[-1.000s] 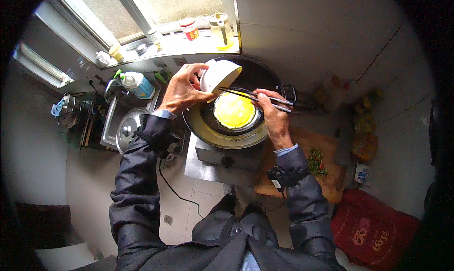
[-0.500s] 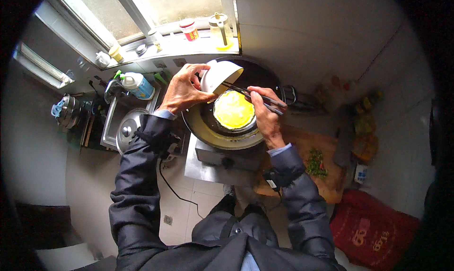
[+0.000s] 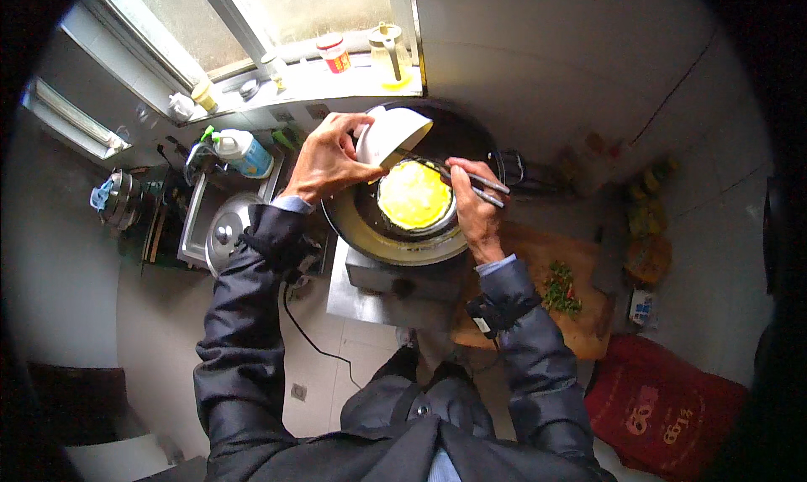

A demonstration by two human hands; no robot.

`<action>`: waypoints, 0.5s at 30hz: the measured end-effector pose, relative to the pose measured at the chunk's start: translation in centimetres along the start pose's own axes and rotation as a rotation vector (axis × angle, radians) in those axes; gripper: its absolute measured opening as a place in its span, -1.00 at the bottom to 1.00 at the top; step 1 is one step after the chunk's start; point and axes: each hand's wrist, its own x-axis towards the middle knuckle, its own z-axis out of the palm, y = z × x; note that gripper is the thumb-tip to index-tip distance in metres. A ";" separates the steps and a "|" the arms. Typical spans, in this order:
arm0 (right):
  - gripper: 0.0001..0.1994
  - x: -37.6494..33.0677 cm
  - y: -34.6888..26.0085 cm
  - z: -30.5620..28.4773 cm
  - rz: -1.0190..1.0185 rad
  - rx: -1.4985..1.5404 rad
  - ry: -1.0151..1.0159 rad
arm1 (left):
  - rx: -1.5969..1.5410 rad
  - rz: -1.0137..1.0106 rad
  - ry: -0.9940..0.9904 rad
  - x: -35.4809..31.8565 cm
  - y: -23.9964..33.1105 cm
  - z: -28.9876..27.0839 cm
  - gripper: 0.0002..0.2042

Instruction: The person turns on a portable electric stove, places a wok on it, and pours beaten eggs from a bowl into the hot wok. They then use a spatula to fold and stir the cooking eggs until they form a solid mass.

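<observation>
My left hand (image 3: 326, 158) grips a white bowl (image 3: 389, 135), tipped over the far left side of a black wok (image 3: 370, 231). Yellow beaten egg (image 3: 414, 195) lies pooled in the middle of the wok. My right hand (image 3: 472, 206) holds a pair of chopsticks (image 3: 479, 184), their tips reaching toward the mouth of the bowl above the egg. The wok sits on a small metal stove (image 3: 370, 284) in front of me.
A wooden cutting board (image 3: 580, 268) with chopped green and red bits (image 3: 561, 287) lies right of the stove. A sink (image 3: 197, 221) with a metal lid (image 3: 229, 234) and a spray bottle (image 3: 239, 150) are at left. Jars stand on the windowsill (image 3: 336, 74). A red bag (image 3: 664, 406) lies at lower right.
The bowl stays tipped over the wok. My right hand with the chopsticks has shifted slightly left, toward the bowl's mouth.
</observation>
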 end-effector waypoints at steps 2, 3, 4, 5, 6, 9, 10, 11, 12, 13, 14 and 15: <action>-0.88 -0.1 0.1 -0.2 0.218 0.174 0.000 | 0.045 -0.032 -0.006 0.0 0.1 -0.1 -0.25; -0.88 -0.1 0.2 -0.3 0.144 0.185 -0.004 | 0.029 -0.045 0.003 -0.1 0.1 0.0 -0.25; -0.88 -0.2 0.3 -0.4 0.068 0.140 -0.007 | 0.016 -0.028 0.005 -0.1 0.1 -0.1 -0.25; -0.88 -0.1 0.4 -0.4 0.019 0.085 -0.018 | -0.001 -0.013 0.005 0.0 0.1 0.0 -0.25; -0.88 -0.2 0.4 -0.6 -0.050 0.038 -0.020 | -0.011 0.014 0.006 -0.1 0.1 0.0 -0.25; -0.88 -0.4 0.5 -0.6 0.100 0.181 -0.010 | 0.018 -0.015 0.015 0.0 -0.1 0.0 -0.25; -0.88 -0.4 0.5 -0.7 0.081 0.214 -0.019 | 0.021 -0.025 0.004 0.0 -0.1 0.0 -0.25; -0.88 -0.4 0.6 -0.6 -0.016 0.151 -0.008 | -0.002 0.001 0.013 0.0 -0.2 0.1 -0.26; -0.88 -0.3 0.7 -0.6 -0.024 0.072 0.001 | -0.015 0.007 0.017 -0.1 -0.2 0.1 -0.26; -0.88 -0.4 0.7 -0.5 0.086 0.145 -0.004 | 0.014 0.020 0.019 -0.1 -0.2 0.1 -0.26; -0.88 -0.3 0.8 -0.4 0.222 0.204 -0.003 | 0.047 0.034 0.027 -0.1 -0.2 0.1 -0.26; -0.88 -0.3 0.7 -0.4 0.242 0.167 0.021 | 0.019 -0.038 0.008 -0.2 -0.2 0.0 -0.26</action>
